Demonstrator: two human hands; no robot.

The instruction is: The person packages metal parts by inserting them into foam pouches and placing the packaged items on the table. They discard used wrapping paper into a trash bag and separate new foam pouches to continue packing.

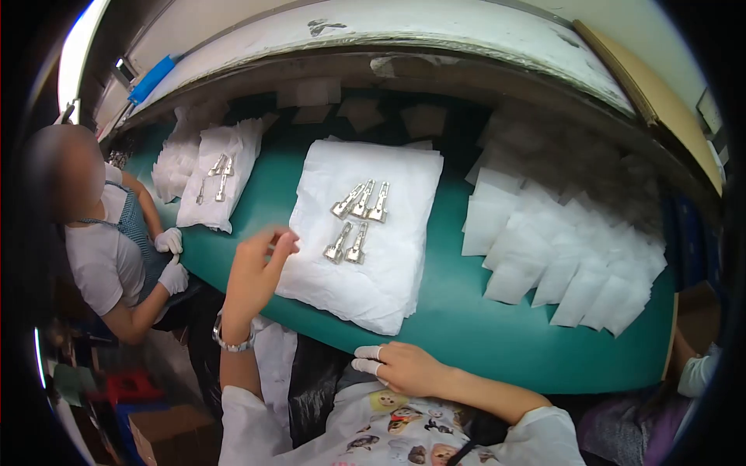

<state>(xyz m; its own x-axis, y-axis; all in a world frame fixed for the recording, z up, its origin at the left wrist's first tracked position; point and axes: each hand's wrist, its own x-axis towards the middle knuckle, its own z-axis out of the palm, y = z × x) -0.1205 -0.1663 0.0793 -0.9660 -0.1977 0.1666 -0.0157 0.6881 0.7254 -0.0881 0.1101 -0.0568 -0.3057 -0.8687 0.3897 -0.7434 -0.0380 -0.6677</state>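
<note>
Shiny silver metal fittings (361, 199), narrow at the top and wider at the bottom, lie in two rows on a stack of white sheets (353, 291). Three are in the upper row and two in the lower. My left hand (260, 268) is raised beside the stack's left edge, its fingers loosely bent and nothing visible in them. White covers sit on two fingers of my right hand (408, 366), which rests at the table's front edge with its fingers extended, apart from the fittings.
Many small white translucent pouches (536, 248) overlap on the right of the green table (451, 311). A shelf (388, 39) overhangs the back. On the left, a person in white gloves (172, 264) sits near another white stack (206, 206) with similar fittings.
</note>
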